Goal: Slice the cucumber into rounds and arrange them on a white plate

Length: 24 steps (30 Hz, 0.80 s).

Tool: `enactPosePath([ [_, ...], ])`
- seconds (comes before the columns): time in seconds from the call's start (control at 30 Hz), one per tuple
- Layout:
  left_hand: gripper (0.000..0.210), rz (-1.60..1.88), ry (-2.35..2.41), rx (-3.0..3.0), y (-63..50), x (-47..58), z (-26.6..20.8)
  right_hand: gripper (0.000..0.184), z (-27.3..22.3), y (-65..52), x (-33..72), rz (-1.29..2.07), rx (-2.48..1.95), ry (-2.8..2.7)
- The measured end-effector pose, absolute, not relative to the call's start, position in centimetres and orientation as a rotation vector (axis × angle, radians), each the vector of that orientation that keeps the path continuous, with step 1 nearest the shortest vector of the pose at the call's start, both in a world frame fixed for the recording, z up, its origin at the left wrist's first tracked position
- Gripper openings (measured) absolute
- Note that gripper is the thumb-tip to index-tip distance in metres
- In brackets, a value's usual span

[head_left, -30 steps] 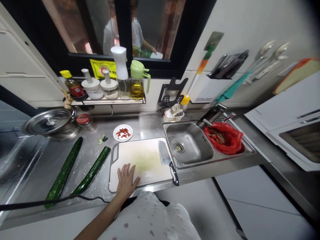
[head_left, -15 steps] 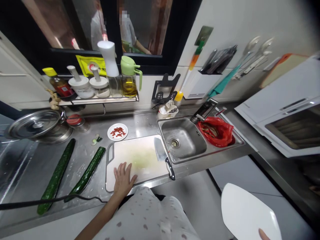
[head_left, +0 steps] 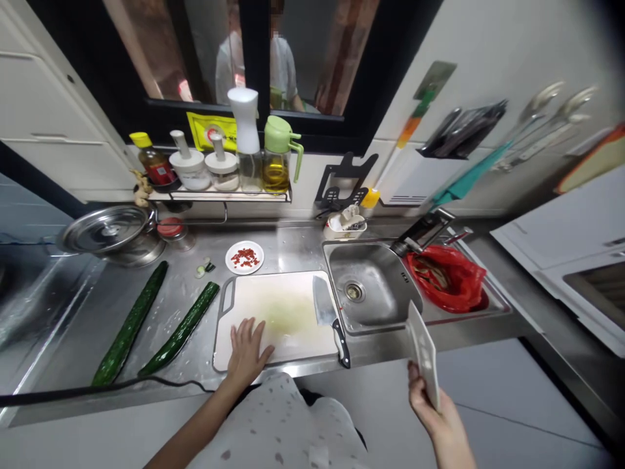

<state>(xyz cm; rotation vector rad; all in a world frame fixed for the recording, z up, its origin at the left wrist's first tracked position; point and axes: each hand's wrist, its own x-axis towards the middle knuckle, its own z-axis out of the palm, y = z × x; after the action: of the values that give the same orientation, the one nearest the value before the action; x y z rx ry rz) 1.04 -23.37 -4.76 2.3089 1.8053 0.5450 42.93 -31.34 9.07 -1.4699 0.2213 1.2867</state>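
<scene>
My left hand [head_left: 248,348] lies with spread fingers on the near left part of a white cutting board [head_left: 254,293], which has a pale green stain in its middle. Gripped in my right hand [head_left: 432,404] is a white plate [head_left: 424,355], tilted nearly on edge in front of the sink. A kitchen knife [head_left: 325,303] rests along the board's right side, its black handle over the near edge. Two cucumbers, a long one [head_left: 131,326] and a shorter one [head_left: 183,329], lie left of the board. Behind it sits a small white dish [head_left: 237,267] of chopped red pieces.
A steel sink [head_left: 336,260] adjoins the board, with a red plastic bag [head_left: 463,286] at its right. Cucumber ends [head_left: 201,270] lie near a lidded pot [head_left: 137,251]. A shelf [head_left: 195,195] of bottles and jars hangs behind. A black cable [head_left: 73,396] crosses the front left.
My right hand has come up into view, bringing the plate left toward the sink and turning it from face-on to nearly edge-on. My left hand stays on the board. The view has shifted slightly.
</scene>
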Motion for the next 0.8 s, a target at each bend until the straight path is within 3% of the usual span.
enactPosePath([
  [0.3,0.05,0.659,1.878,2.081,-23.2,1.4,-3.3,0.016,8.7,-21.4,36.8,1.371,-1.517,0.284],
  [0.47,0.041,0.928,1.617,1.517,-20.4,3.9,-0.5,0.027,7.0,-17.3,33.9,1.54,-1.528,0.056],
  [0.67,0.059,1.03,1.241,0.772,-14.7,7.5,2.9,0.027,6.3,-11.8,30.1,1.587,-1.576,-0.156],
  [0.8,0.062,1.077,1.232,0.641,-11.8,8.0,3.3,0.04,5.7,-8.4,28.2,1.49,-1.66,-0.351],
])
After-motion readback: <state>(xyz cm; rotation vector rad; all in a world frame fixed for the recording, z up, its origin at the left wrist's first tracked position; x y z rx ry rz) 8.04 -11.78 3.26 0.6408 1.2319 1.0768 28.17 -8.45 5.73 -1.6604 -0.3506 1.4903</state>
